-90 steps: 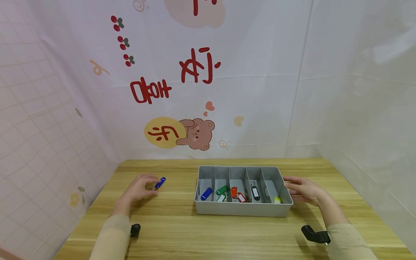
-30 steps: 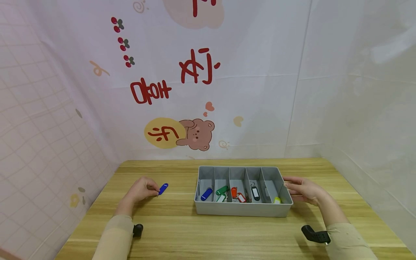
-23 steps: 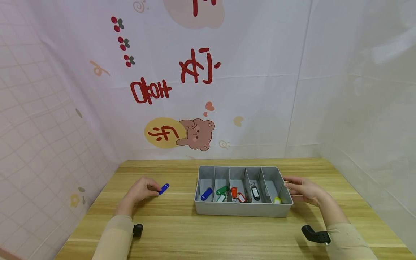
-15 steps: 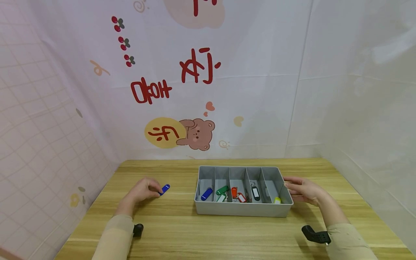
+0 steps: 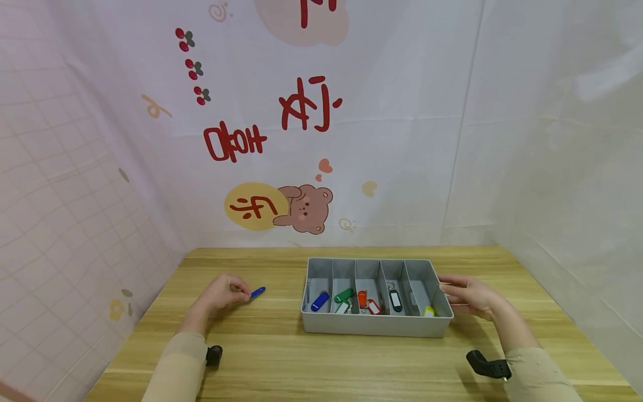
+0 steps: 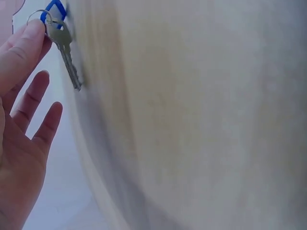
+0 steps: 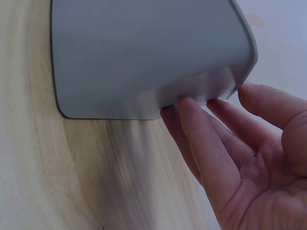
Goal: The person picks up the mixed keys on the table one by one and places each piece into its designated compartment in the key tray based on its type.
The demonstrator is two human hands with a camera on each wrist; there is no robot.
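Observation:
My left hand (image 5: 228,291) pinches a blue key tag (image 5: 258,292) between thumb and fingertips, left of the tray. In the left wrist view a metal key (image 6: 67,52) hangs from the tag's ring close over the wood, while the other fingers spread loosely. On the other side, my right hand (image 5: 472,296) touches the right end of a grey divided tray (image 5: 374,325). Seen from the right wrist, its fairly straight fingers (image 7: 204,143) rest against the end wall, and the thumb is at the rim.
Inside the tray, from left to right, lie a blue tag (image 5: 320,301), green tags (image 5: 344,295), red tags (image 5: 374,306), a black tag (image 5: 396,300) and a yellow tag (image 5: 429,311), split by dividers. A white printed cloth (image 5: 402,139) hangs behind the wooden table (image 5: 281,357).
My left fingers have come together on the blue key tag and moved slightly right and nearer. The tag has lately turned, showing a thinner side. My right hand and the tray stay put.

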